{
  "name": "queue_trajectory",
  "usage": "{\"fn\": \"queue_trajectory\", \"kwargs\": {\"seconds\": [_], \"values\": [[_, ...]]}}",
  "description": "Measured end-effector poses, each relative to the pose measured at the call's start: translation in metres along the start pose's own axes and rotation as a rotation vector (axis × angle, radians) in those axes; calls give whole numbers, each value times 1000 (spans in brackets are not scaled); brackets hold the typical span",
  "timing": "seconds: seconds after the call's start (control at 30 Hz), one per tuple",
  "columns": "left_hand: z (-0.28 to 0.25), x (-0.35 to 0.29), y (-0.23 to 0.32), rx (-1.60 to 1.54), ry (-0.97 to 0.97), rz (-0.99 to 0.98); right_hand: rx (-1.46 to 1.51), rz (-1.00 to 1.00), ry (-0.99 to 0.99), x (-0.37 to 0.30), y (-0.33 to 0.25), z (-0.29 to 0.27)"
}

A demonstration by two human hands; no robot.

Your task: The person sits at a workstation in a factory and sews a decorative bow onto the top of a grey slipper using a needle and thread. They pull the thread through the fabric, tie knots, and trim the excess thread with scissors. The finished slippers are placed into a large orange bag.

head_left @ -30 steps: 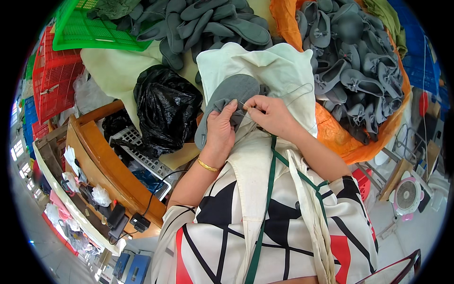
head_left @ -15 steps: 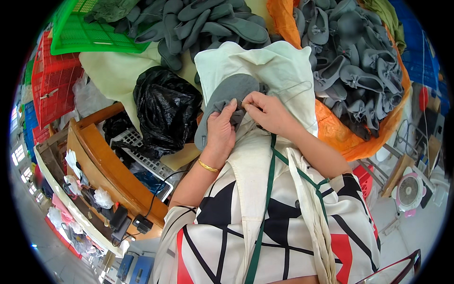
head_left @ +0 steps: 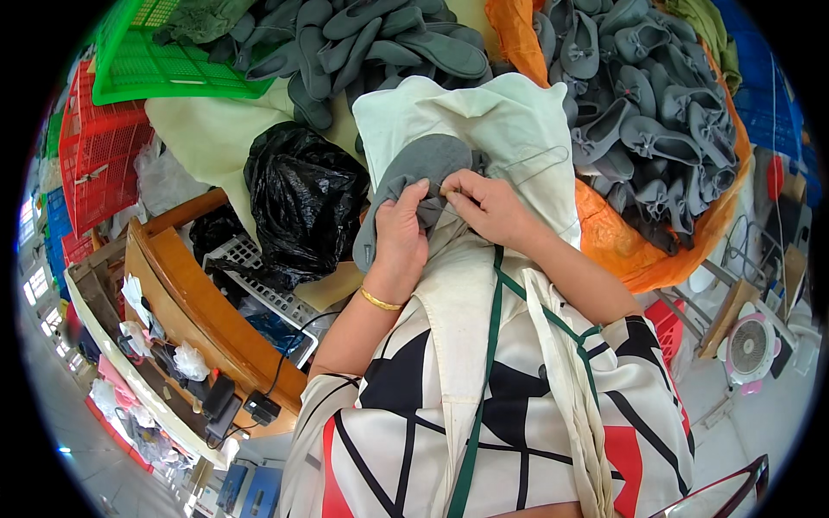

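Note:
A grey fabric slipper (head_left: 425, 157) lies sole side up over a white cloth (head_left: 535, 116) on my lap. My left hand (head_left: 401, 226) is closed round its near side, thumb pressed on the gathered grey fabric. Close by the left thumb, my right hand (head_left: 490, 207) pinches a thin needle-like thing at the slipper's inner edge; the fingertips hide most of it. From near the right hand a dark thread (head_left: 544, 148) loops across the white cloth. The slipper's underside is hidden.
Grey slippers (head_left: 397, 53) are heaped at the far side, beside a green basket (head_left: 173, 65). More slippers with bows fill an orange sack (head_left: 617, 237) at right. A black plastic bag (head_left: 302, 198) and wooden drawer unit (head_left: 203, 311) stand left; a small fan (head_left: 748, 352) stands right.
Both hands stay at the slipper with the same grip. The right fingertips have shifted very slightly; the slipper and left hand have moved a touch left.

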State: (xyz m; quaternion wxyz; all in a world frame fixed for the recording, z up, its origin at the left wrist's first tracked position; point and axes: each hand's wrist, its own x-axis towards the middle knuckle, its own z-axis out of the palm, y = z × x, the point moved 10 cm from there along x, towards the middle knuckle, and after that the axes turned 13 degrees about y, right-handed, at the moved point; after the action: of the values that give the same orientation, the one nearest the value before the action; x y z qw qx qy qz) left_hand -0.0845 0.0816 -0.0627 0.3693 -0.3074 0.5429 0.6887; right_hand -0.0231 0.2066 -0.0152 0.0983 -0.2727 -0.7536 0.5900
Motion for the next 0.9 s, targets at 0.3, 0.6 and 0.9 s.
{"fn": "queue_trajectory", "kwargs": {"seconds": [0.3,0.6,0.9], "values": [[-4,8,-4,-16,-1,-75,-71,-162,86,-4,-10,2],[-5,16,-9,-14,-79,-62,-162,-69,202,1,-15,7],[5,-6,-7,24,-171,103,-237,-2,21,24,-25,-5]]}}
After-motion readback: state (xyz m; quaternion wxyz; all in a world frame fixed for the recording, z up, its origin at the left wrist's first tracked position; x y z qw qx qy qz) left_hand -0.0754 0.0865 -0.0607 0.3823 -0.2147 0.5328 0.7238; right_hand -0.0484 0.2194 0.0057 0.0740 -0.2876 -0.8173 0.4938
